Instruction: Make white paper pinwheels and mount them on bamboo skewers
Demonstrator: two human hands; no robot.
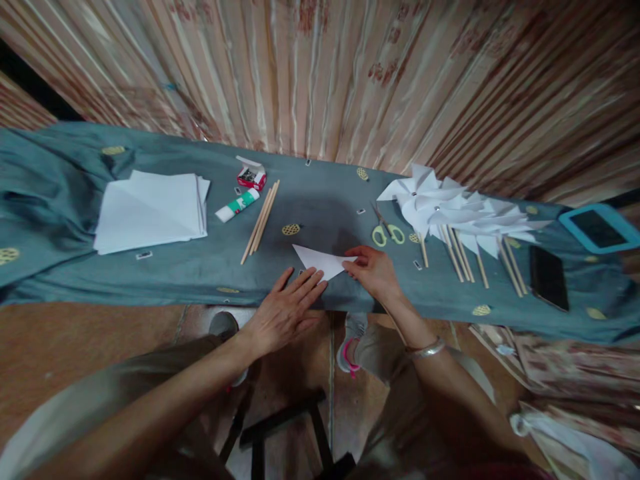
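Note:
A white sheet of paper folded into a triangle point(323, 261) lies on the cloth near the table's front edge. My left hand point(286, 308) rests with its fingers stretched out, fingertips touching the paper's lower left side. At the paper's right corner, my right hand point(373, 272) pinches it between thumb and fingers. Scissors point(386, 230) with pale green handles lie just beyond my right hand. Several wooden sticks point(261, 223) are beyond my left hand.
To the left are a stack of white paper point(150, 213), a glue stick point(237, 205) and a small red box point(251, 175), flap up. Overlapping paper pinwheels point(450, 207) on sticks lie to the right, beside a dark phone point(549, 277) and a blue-framed tablet-like object point(600, 228). A curtain point(300, 80) hangs behind.

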